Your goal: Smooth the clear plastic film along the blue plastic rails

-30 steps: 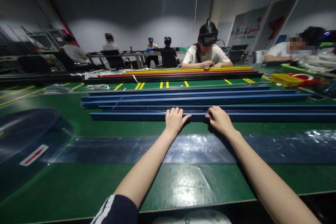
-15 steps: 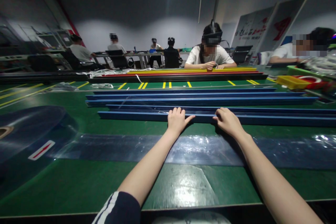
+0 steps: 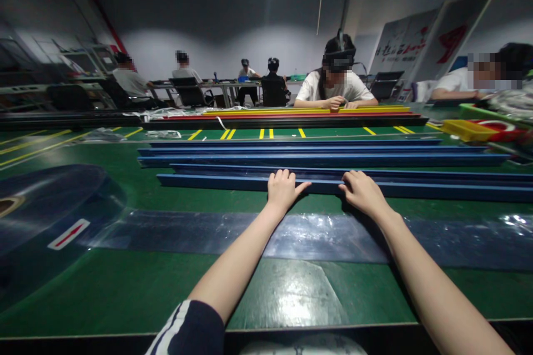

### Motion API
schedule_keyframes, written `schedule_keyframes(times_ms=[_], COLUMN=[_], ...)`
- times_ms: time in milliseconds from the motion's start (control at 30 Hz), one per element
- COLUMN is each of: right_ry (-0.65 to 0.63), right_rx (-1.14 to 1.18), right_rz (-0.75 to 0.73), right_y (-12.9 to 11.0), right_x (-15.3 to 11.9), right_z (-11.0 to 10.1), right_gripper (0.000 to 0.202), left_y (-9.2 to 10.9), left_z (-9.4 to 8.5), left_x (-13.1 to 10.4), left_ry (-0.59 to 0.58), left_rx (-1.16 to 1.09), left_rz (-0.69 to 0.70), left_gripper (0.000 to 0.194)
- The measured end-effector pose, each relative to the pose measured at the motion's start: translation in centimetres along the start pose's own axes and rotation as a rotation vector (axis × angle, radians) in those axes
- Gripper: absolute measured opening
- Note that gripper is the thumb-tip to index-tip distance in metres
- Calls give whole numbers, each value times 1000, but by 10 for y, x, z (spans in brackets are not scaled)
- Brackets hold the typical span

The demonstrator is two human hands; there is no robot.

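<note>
A long blue channel with raised side walls lies across the green table in front of me. My left hand rests over its near wall, fingers hooked into the groove and thumb stretched to the right along the edge. A short way to the right, my right hand grips the same wall with curled fingers. The fingertips of both hands are partly hidden inside the groove. Beneath my forearms runs a flat clear plastic strip, which comes off a large roll at the left bearing a red-arrow label.
Several more blue channels lie just beyond. Farther back are yellow, red and black lengths, with a person leaning over them. A yellow tray sits at the right. Other people sit at the back tables.
The view has shifted very slightly. Both hands keep their places on the blue channel.
</note>
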State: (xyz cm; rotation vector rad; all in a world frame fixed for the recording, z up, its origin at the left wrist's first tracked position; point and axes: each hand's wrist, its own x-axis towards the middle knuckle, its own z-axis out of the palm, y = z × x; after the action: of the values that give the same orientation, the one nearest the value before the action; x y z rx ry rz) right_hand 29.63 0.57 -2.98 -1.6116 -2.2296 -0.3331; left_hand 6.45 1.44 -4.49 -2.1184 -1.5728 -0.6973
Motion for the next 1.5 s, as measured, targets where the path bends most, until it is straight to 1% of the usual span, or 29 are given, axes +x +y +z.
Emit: schedule_keyframes(times_ms=[100,233,367,533,633,800,967,1167,1400,1500], right_ry=[1,54,73,76,81,90,88,85,26,-16], right_rx=[-14,95,183,165,155,174,219,239,270,272], right_rz=[-10,-47,-92,-115,-98,-80,-59,-52,-7,8], right_y=[-3,-12,-25,-35,-36,-36,-35,-33,-27,-25], right_x=[0,1,5,8,10,12,14,10,1,-1], right_z=[-1,1,6,13,16,19,20,22,17,13], right_gripper=[10,13,15,10,6,5,5,6,5,6], left_y=[0,0,1,1,1,-1,-15,-40,-55,-64], left_z=[0,0,0,-2,-6,-17,-27,-32,-47,-50], left_x=[0,0,0,-1,1,10,12,-5,-17,-23], left_ry=[-3,0,3,-13,-46,-143,-233,-182,-208,-213], left_rx=[-9,-17,-6,-17,-32,-57,-79,-40,-22,-24], left_rz=[-3,-5,-7,-16,-30,-56,-4,6,31,59], left_gripper=[63,63,63,63,61,57,46,35,32,30])
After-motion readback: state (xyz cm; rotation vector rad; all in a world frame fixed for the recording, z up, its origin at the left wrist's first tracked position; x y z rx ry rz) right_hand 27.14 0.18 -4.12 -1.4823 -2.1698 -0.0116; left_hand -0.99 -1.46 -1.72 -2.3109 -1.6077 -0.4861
